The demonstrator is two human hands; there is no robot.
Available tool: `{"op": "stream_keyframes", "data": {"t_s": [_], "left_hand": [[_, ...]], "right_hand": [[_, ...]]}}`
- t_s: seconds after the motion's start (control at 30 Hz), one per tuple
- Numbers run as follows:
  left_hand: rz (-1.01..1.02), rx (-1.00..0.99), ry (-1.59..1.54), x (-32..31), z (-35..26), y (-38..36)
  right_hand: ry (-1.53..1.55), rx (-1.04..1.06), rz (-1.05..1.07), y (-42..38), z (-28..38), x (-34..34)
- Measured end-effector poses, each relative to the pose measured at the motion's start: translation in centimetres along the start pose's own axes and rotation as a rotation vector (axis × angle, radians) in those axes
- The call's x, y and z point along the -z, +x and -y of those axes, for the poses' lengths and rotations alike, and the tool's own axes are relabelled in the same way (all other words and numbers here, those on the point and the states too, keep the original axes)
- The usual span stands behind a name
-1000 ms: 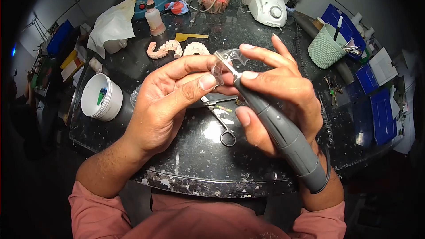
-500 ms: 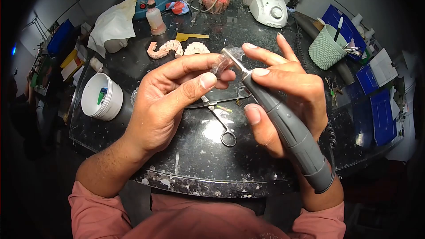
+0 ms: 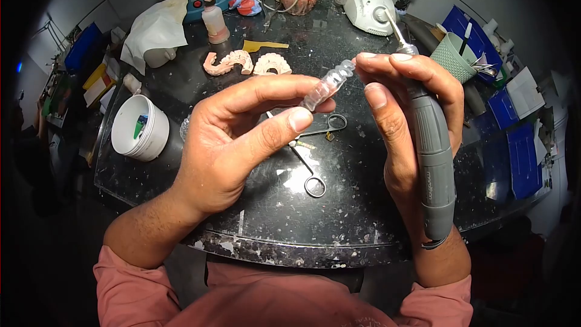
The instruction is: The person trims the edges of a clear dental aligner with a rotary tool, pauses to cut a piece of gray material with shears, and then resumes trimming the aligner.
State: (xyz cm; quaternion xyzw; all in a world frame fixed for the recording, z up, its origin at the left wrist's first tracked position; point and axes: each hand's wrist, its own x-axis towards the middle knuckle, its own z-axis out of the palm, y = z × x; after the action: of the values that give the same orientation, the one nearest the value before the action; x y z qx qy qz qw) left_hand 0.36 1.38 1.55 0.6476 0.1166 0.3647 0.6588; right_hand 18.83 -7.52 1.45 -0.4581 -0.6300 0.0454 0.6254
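Between the thumb and fingers of my left hand (image 3: 233, 139) is a clear dental aligner (image 3: 330, 83), its tooth-shaped bumps pointing up to the right. My right hand (image 3: 405, 103) grips a dark grey rotary handpiece (image 3: 434, 163), whose thin metal bit points up and away from the aligner. My right thumb and fingertips are close to the aligner's far end. Below the hands, a pair of scissors (image 3: 315, 185) lies on the black worktable (image 3: 339, 224), partly hidden by my left hand.
Two dental models, a horseshoe-shaped one (image 3: 229, 63) and a smaller one (image 3: 272, 64), lie behind my left hand. A white tub (image 3: 140, 128) stands at left, a bottle (image 3: 215, 24) farther back. A white control unit (image 3: 368, 9) and a green basket (image 3: 451, 57) are at right.
The handpiece has swung upright and to the right, its bit leaving the aligner. My left hand has turned the aligner, so its row of bumps shows more plainly.
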Motion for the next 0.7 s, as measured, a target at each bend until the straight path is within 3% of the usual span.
{"op": "stream_keyframes", "data": {"t_s": [0.23, 0.33, 0.4, 0.7], "left_hand": [[0.013, -0.052, 0.094, -0.04, 0.06, -0.05], [0.041, -0.011, 0.040, -0.10, 0.14, -0.10], [0.123, 0.014, -0.019, -0.02, 0.21, -0.09], [0.092, 0.154, -0.111, -0.37, -0.07, -0.04]], "right_hand": [[-0.007, 0.051, 0.011, 0.12, -0.18, 0.09], [-0.088, 0.063, 0.078, 0.17, 0.09, 0.31], [0.042, 0.087, 0.063, 0.14, -0.07, 0.02], [0.066, 0.087, 0.145, 0.10, -0.18, -0.27]]}}
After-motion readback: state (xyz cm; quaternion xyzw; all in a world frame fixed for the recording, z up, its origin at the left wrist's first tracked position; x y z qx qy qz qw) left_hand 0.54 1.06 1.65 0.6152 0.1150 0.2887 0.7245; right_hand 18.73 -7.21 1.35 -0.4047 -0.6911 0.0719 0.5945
